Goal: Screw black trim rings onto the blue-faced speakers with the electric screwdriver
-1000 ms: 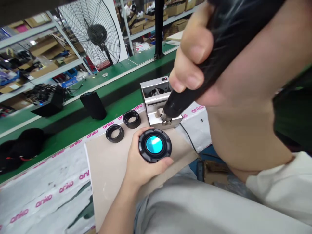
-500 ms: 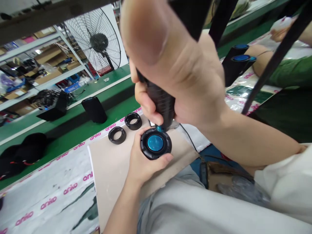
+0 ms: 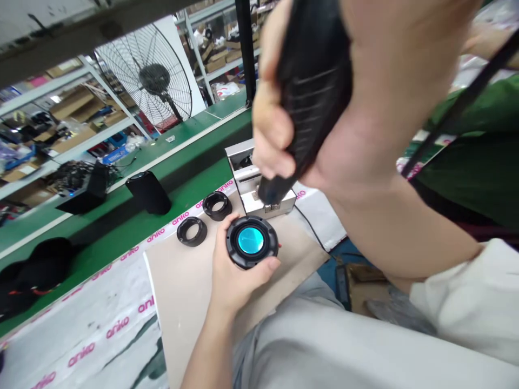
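Note:
My left hand is wrapped round a black cylindrical speaker, thumb on the near side and fingers on the far side. Its end with a shiny blue disc and a black ring faces up. A black electric screwdriver with a ribbed grip is clasped in my right hand, close to the camera and blurred. The screwdriver's lower end appears over a metal screw feeder, apart from the speaker; its tip is hard to make out. Two black rings lie left of the speaker on the beige board.
The beige board covers part of the bench, beside printed white sheeting. Another black speaker stands on the green bench. A floor fan and shelves are behind. A black cable runs from the feeder. A co-worker's green clothing shows at right.
My right hand has lifted the screwdriver off the speaker's rim and tilted it over the feeder, which now shows more. My left hand still holds the speaker in nearly the same place.

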